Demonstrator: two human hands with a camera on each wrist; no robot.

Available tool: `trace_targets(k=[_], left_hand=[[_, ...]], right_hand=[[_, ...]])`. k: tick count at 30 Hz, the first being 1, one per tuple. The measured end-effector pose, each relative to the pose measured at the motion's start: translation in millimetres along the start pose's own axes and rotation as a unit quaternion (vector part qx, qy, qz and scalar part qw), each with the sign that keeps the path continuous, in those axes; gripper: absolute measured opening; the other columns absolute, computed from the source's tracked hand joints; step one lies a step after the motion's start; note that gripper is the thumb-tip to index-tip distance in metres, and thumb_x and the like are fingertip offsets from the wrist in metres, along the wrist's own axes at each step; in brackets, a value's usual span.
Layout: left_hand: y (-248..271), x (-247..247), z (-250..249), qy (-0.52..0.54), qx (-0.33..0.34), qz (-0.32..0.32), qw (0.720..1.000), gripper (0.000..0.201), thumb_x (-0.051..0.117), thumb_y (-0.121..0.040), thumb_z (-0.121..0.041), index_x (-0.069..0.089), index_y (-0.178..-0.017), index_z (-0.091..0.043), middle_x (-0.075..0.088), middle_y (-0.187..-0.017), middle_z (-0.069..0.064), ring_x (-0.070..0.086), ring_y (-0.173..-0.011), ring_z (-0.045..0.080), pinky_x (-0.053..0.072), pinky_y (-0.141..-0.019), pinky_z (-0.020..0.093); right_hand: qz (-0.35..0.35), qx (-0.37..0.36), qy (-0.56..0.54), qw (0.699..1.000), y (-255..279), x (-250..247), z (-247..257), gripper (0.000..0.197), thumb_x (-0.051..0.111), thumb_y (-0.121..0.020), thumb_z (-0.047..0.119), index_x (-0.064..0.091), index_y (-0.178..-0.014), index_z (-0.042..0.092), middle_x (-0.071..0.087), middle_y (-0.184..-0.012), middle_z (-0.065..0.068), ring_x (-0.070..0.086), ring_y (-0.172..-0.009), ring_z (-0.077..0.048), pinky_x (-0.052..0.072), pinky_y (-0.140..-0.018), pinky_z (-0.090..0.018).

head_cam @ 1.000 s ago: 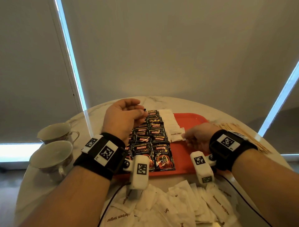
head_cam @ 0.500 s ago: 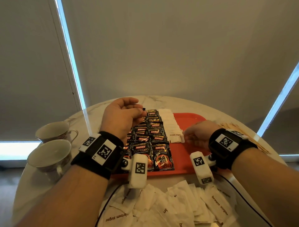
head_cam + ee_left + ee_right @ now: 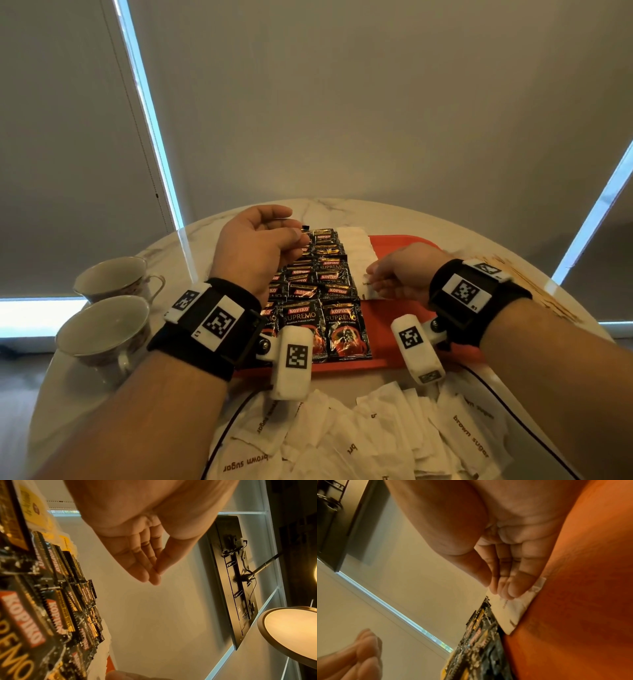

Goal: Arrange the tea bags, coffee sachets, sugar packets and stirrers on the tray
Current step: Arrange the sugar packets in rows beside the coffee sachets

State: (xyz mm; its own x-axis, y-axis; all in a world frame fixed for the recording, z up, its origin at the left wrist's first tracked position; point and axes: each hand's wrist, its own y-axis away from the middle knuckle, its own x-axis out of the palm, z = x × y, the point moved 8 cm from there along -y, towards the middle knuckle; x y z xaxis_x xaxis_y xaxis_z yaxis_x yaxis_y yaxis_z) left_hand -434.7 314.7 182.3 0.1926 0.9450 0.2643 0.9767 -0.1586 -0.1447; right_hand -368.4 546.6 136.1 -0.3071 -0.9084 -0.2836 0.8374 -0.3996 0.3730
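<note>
Both bare forearms are wearing black wrist straps (image 3: 205, 325) bearing white square-code tags. A white coded camera block (image 3: 293, 368) is hanging under each, trailing black cables (image 3: 534, 435).

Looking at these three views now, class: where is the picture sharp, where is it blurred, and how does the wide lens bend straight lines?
Head view: sharp; print on the coffee sachets is readable, but the window edges splay outward. Left wrist view: near sachets are blurred, the left hand clearer, under warm yellow light. Right wrist view: soft throughout; the right hand on a sugar packet and the tray look smeared and orange.
</note>
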Motion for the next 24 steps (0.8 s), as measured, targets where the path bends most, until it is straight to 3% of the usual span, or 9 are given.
trace_targets(k=[6,10,13,15,18,21,24], left_hand=[[6.0,5.2,-8.4,0.045,-0.033,-0.001,0.998,0.021,0.068,-0.094,0.004,0.067,-0.109,-0.01,0.075,-0.091,0.006,0.076,-0.078,0.019,0.06,-0.065,0.028],[16.2,6.8,-33.2,0.081,-0.028,0.005,0.996,0.011,0.063,-0.098,-0.006,0.066,-0.106,-0.013,0.073,-0.093,0.006,0.076,-0.079,0.019,0.06,-0.065,0.028],[38.1,11.8,-46.7,-0.003,-0.021,0.039,0.999,0.011,0.067,-0.094,-0.007,0.068,-0.104,-0.013,0.074,-0.09,0.006,0.076,-0.078,0.02,0.06,-0.066,0.03],[62.0,14.7,-48.5,-0.098,-0.03,0.088,0.991,0.011,0.072,-0.091,-0.005,0.07,-0.1,-0.012,0.075,-0.088,0.006,0.075,-0.079,0.022,0.061,-0.067,0.03],[101.1,3.4,-42.2,-0.269,-0.075,0.152,0.948,0.009,0.074,-0.091,-0.007,0.073,-0.099,-0.012,0.077,-0.102,0.011,0.074,-0.09,0.022,0.062,-0.071,0.032],[135.2,-19.2,-33.4,-0.418,-0.116,0.196,0.88,0.02,0.082,-0.085,-0.014,0.075,-0.102,-0.019,0.076,-0.108,0.007,0.072,-0.097,0.02,0.06,-0.082,0.037],[166.6,-42.3,-22.9,-0.563,-0.159,0.237,0.776,0.067,0.092,-0.057,-0.054,0.067,-0.116,-0.036,0.067,-0.121,-0.012,0.062,-0.112,0.013,0.052,-0.103,0.042]], right_hand=[[0.026,-0.065,-0.009,0.998,18.0,5.2,8.7,0.016,0.057,-0.1,0.001,0.067,-0.111,-0.004,0.066,-0.09,-0.014,0.063,-0.074,-0.02,0.056,-0.076,-0.034],[0.095,-0.11,0.123,0.982,58.4,20.8,13.7,0.011,0.074,-0.091,0.016,0.076,-0.101,0.012,0.077,-0.094,-0.006,0.067,-0.076,-0.017,0.056,-0.068,-0.032],[0.156,-0.138,0.246,0.947,93.2,36.8,11.4,0.011,0.08,-0.086,0.027,0.079,-0.097,0.026,0.078,-0.095,0.001,0.072,-0.085,-0.016,0.06,-0.079,-0.035],[0.19,-0.156,0.298,0.922,115.2,48.8,8.0,0.02,0.084,-0.081,0.032,0.078,-0.099,0.027,0.078,-0.098,-0.001,0.073,-0.092,-0.019,0.061,-0.082,-0.037],[0.24,-0.167,0.368,0.882,145.3,68.0,-2.3,0.035,0.087,-0.076,0.041,0.073,-0.107,0.029,0.077,-0.1,0.004,0.073,-0.087,-0.014,0.06,-0.073,-0.03],[0.256,-0.197,0.515,0.794,167.5,84.2,-16.4,0.066,0.083,-0.068,0.064,0.06,-0.127,0.042,0.064,-0.119,0.016,0.062,-0.105,-0.009,0.053,-0.093,-0.033],[0.245,-0.221,0.584,0.742,183.4,94.7,-27.4,0.085,0.079,-0.06,0.076,0.051,-0.134,0.044,0.049,-0.126,0.013,0.05,-0.111,-0.011,0.048,-0.09,-0.032]])
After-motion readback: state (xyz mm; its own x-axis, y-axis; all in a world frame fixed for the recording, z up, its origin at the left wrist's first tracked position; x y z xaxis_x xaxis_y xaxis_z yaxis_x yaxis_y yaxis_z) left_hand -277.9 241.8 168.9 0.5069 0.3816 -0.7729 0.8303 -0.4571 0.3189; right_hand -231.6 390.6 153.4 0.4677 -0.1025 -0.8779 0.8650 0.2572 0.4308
